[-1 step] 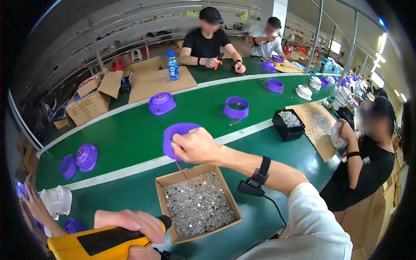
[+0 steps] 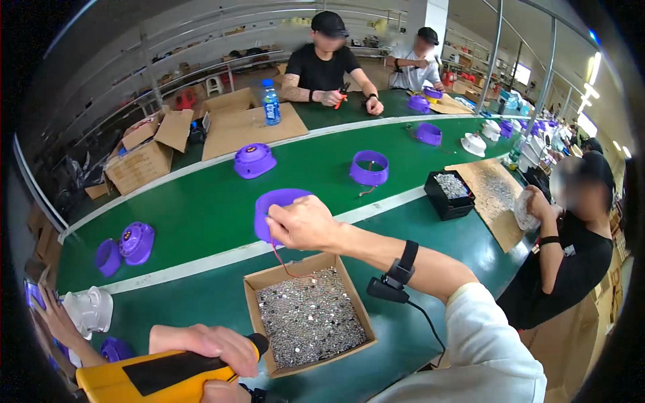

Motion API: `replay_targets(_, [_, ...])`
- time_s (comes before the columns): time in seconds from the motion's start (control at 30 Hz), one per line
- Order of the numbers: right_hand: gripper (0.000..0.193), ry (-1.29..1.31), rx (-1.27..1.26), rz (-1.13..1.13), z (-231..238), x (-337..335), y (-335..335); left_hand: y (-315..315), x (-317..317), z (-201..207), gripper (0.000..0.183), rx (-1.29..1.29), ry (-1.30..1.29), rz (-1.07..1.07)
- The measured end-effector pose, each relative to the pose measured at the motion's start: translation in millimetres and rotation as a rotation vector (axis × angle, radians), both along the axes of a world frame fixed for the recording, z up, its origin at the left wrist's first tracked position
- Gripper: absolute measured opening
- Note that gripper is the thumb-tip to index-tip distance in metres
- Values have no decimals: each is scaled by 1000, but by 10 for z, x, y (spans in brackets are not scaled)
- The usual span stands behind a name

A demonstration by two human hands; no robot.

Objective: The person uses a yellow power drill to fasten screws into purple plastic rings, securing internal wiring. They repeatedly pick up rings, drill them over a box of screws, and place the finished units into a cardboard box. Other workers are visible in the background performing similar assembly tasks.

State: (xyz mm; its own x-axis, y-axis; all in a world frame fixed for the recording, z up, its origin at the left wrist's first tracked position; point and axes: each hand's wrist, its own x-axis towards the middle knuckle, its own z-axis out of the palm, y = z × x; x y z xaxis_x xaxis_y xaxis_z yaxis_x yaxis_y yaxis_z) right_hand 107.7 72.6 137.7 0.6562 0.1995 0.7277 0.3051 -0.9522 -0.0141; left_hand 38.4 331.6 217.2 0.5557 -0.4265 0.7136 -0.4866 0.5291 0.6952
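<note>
My right hand [image 2: 306, 223] is closed on the near rim of a purple plastic ring-shaped housing [image 2: 263, 208], tilted above the green work surface. A thin red wire hangs from it down to the far side of an open cardboard box [image 2: 366, 342], which is filled with small silvery metal pieces [image 2: 309, 319], apparently screws. At the lower left my left hand [image 2: 208, 346] wraps round a yellow and black power drill [image 2: 144, 376]. Its dark nose points right, beside the box's left wall. The drill's lower part is cut off by the frame.
Purple rings [image 2: 369, 168] and domed purple housings [image 2: 255, 161] lie along the green belt [image 2: 316, 154]. A black bin [image 2: 449, 201] of metal pieces stands right of the box. Co-workers sit opposite and at right; another's hands [image 2: 60, 322] show at far left beside white housings [image 2: 91, 310].
My hands, the purple housing and the drill are held almost still. The view has shifted very slightly. At the back, the person in white has lowered a raised hand a little.
</note>
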Motion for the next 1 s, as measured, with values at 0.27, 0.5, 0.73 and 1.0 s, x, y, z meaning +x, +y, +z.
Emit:
replay_targets(0.27, [18,-1,212,85,90,310,125,33,-30,69,40,-86,53,-13])
replay_targets(0.5, [25,96,338,106,10,52,119,-87,6,-2,38,-101,71,-90])
replay_targets(0.73, [29,122,393,120,-70,228,148,21,52,2,37,-79,28,-128])
replay_targets(1.0, [35,370,743,155,251,-34,109,-75,58,-23,39,-87,20,18])
